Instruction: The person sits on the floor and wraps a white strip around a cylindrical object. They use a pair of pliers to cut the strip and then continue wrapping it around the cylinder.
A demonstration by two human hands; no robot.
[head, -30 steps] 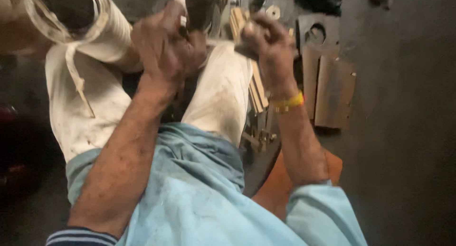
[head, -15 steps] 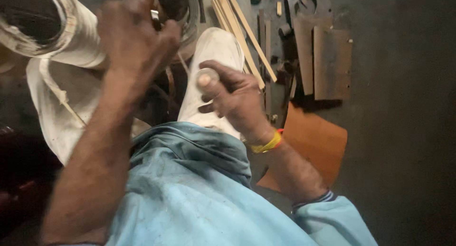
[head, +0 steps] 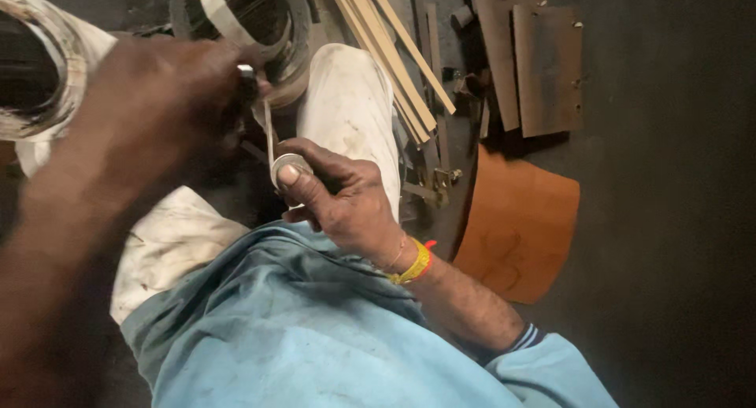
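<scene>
Since the earlier frame, the right hand has been brought lower over the lap, while the left hand has been kept raised near the large coil of flat band. Seen from the head camera, a small roll of tape is clamped under the right thumb, and a thin strip running up from it is pinched in the closed left fingers, the two hands being held apart. Wooden strips, rusty metal plates and an orange sheet are seen lying on the dark floor beside the white-trousered knee; no containers can be made out.
</scene>
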